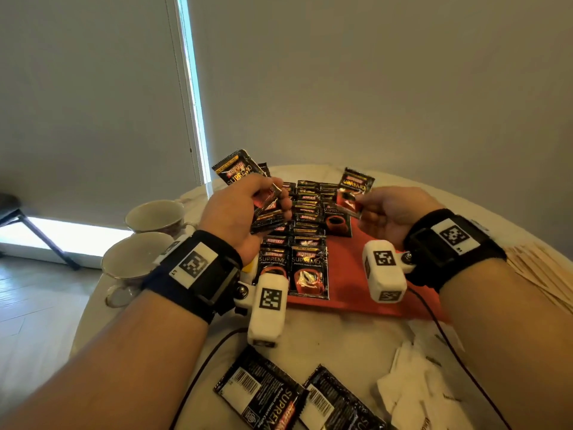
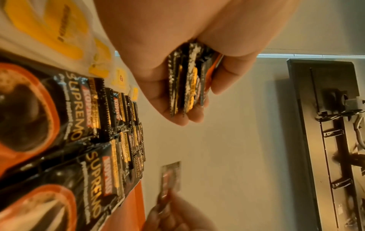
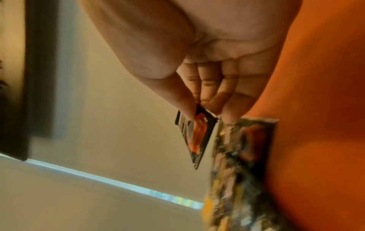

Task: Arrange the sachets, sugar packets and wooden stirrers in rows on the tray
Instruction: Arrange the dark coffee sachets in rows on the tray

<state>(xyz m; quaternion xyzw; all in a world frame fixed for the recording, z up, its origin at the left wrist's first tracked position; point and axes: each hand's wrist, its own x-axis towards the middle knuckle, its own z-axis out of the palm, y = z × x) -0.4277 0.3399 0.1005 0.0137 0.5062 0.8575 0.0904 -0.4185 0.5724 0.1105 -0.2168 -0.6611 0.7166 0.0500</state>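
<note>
My left hand (image 1: 235, 212) grips a fanned stack of black coffee sachets (image 1: 238, 169) above the flat red tray (image 1: 350, 290). My right hand (image 1: 393, 209), at 3 o'clock from it, pinches one black sachet (image 1: 355, 187) between thumb and fingertips. Rows of sachets (image 1: 307, 231) lie on the tray between both hands.

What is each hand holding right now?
Left hand: grips a stack of sachets.
Right hand: pinches one sachet.

Head view looks down; wrist views look close along hands (image 1: 242, 209), sharing tray (image 1: 366, 293)
</note>
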